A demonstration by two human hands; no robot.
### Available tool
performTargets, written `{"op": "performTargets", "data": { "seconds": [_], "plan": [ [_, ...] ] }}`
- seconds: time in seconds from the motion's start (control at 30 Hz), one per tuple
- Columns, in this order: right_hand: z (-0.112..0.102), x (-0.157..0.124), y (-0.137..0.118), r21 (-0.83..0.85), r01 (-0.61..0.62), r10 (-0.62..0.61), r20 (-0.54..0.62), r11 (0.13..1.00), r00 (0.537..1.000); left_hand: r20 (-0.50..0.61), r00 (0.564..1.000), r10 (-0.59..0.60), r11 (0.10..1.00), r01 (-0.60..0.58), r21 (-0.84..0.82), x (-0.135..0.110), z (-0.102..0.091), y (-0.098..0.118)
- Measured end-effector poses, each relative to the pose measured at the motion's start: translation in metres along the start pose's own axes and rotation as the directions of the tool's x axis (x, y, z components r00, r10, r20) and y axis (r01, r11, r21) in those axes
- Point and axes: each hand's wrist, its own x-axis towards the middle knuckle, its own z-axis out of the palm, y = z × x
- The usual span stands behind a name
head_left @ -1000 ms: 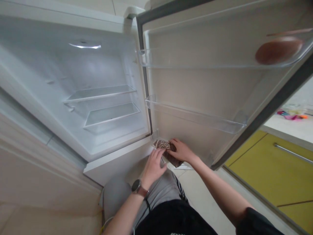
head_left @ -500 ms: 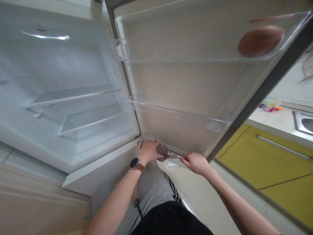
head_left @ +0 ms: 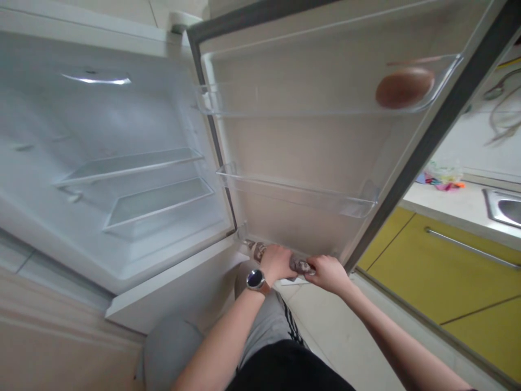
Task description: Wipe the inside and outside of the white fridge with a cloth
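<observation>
My left hand (head_left: 277, 263), with a watch on its wrist, and my right hand (head_left: 328, 272) are both closed on a brown patterned cloth (head_left: 302, 265). The cloth is bunched between them and pressed along the bottom edge of the open fridge door (head_left: 309, 157). One end of the cloth sticks out left of my left hand, near the door's hinge corner. I am crouched low, with my grey-trousered knee under my arms.
The fridge interior (head_left: 122, 163) stands open on the left with two glass shelves (head_left: 138, 163). The door's top bin holds a brown rounded object (head_left: 404, 87). At the right are yellow cabinet fronts (head_left: 459, 282), a counter and a steel sink (head_left: 504, 206).
My right hand has slid from on top of the cloth to its right end. My left hand has closed on the cloth, now bunched into a narrow strip along the door's bottom.
</observation>
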Motion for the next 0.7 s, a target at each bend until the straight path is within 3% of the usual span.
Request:
{"op": "performTargets", "data": {
  "seconds": [0.1, 0.2, 0.47, 0.53, 0.6, 0.7],
  "plan": [
    [0.0, 0.001, 0.002, 0.022, -0.007, 0.008, -0.024, 1.0, 1.0, 0.009, 0.999, 0.034, 0.999, -0.034, 0.0, 0.009, 0.003, 0.012],
    [0.0, 0.0, 0.001, 0.039, -0.038, 0.039, -0.031, 0.999, 0.999, -0.012, 0.999, 0.034, 0.999, -0.035, -0.021, 0.009, 0.002, -0.001],
    [0.002, -0.008, -0.013, 0.046, -0.049, 0.048, 0.017, 0.998, 0.999, 0.039, 0.993, -0.112, 0.992, 0.109, 0.056, -0.009, -0.023, -0.11],
    [0.003, -0.01, -0.016, 0.064, -0.052, 0.051, 0.017, 0.997, 0.999, 0.042, 0.99, -0.134, 0.989, 0.131, 0.073, -0.012, -0.028, -0.126],
    [0.004, -0.011, -0.017, 0.087, -0.038, 0.039, -0.008, 0.996, 0.999, 0.065, 0.988, -0.14, 0.987, 0.134, 0.087, -0.013, -0.031, -0.13],
    [0.006, -0.012, -0.016, 0.116, -0.014, 0.024, -0.088, 0.993, 0.996, 0.106, 0.984, -0.144, 0.985, 0.133, 0.106, -0.011, -0.033, -0.118]
  ]
}}
